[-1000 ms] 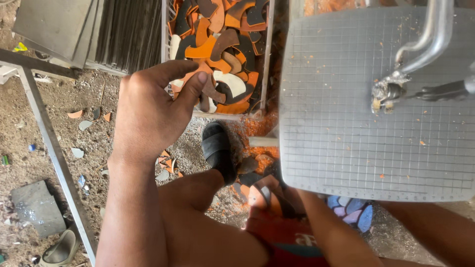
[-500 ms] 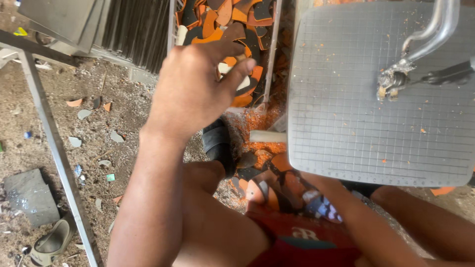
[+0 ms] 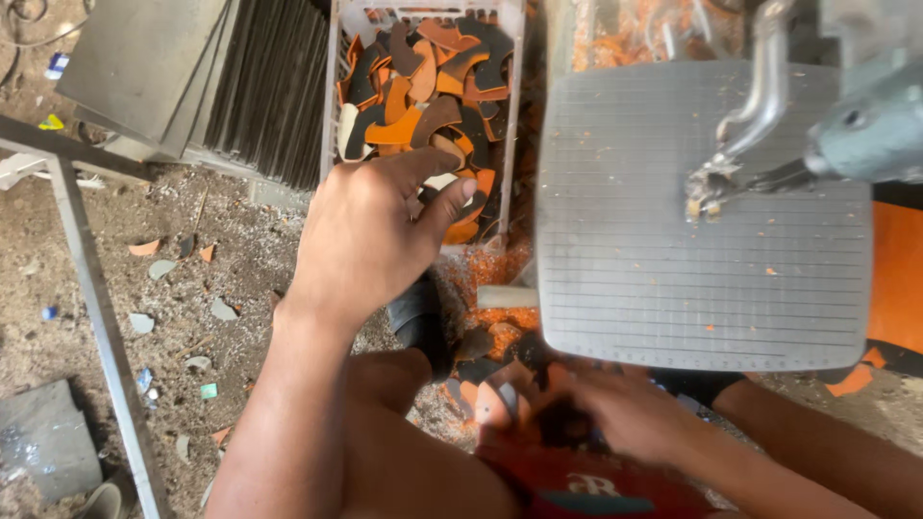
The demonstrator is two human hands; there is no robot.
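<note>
Grey sheets (image 3: 192, 77), stacked, far left. Left hand (image 3: 370, 235): fingers loosely curled, nothing gripped, over near end of white crate (image 3: 332, 115) of curved orange, black and cream offcuts (image 3: 423, 106). Right hand (image 3: 615, 418): near, blurred, closed on small dark pieces (image 3: 562, 423). Ridged grey machine table (image 3: 702, 288), right.

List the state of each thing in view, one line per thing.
left hand: open, fingers spread over the crate.
right hand: low by the lap, blurred, grip unclear.
crate: filled with curved orange, black and white cut pieces.
ridged grey plate: bare apart from orange crumbs.
grey sheets: stacked, leaning.
</note>
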